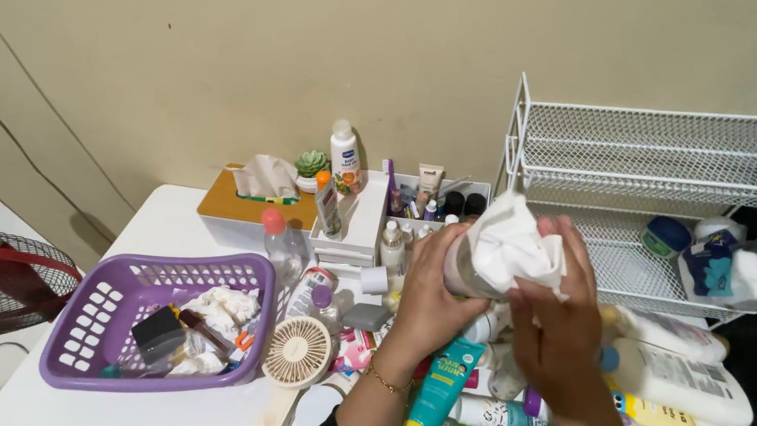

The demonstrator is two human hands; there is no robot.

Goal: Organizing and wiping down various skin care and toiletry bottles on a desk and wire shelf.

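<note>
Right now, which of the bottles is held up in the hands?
The pale bottle, gripped by the left hand while the right hand presses a white tissue on it; the others rest on the table.

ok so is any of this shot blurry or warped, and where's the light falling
Head view: even, soft light, with faint shadows on the wall behind the white wire rack; wide-angle bend at the edges, tilting the rack; the white tissue in the right hand is slightly overexposed; the left hand looks sharp.
</note>
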